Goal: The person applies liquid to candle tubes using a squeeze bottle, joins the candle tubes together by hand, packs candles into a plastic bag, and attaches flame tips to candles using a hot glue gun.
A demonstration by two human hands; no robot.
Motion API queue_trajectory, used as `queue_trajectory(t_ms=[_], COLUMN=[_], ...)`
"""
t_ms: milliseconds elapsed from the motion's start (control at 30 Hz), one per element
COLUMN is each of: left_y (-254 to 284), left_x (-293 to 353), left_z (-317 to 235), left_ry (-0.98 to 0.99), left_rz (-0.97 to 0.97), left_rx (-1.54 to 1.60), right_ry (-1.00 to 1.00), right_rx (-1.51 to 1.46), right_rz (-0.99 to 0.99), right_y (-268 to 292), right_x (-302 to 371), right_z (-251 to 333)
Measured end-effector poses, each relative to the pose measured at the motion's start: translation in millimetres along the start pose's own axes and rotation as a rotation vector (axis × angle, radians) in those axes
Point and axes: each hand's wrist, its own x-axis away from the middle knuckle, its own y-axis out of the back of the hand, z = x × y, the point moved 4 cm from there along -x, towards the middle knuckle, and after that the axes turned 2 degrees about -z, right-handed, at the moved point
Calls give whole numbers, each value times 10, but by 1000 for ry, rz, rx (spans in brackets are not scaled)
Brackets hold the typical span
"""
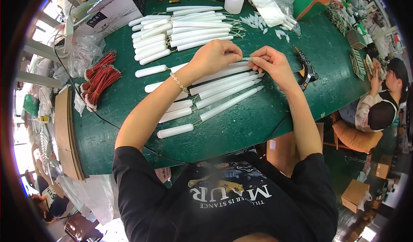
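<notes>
Bottle [234,1] of unclear contents stands beyond left hand [217,57] and right hand [272,65], both pinching a small piece [246,59].

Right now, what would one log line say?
Left hand: fingers curled, grip unclear | right hand: fingertips beside left's, grip unclear | nearby: white tubes, glue gun, red wire bundles

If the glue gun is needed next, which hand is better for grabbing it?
Probably the right hand: the glue gun lies close by, on its outer side. The left hand is farther off and would have to reach past the right one.
</notes>
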Motion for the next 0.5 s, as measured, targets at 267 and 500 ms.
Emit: queue_trajectory(t_ms=[267, 500], left_y=[18, -2], left_x=[-24, -22], left_z=[-45, -4], left_ry=[-59, -41], left_rz=[-36, -67], left_rx=[-49, -54], right_ry=[45, 51], right_rx=[-53, -45], right_rz=[-15, -17], right_y=[3, 22], right_x=[-18, -9], right_z=[-18, -33])
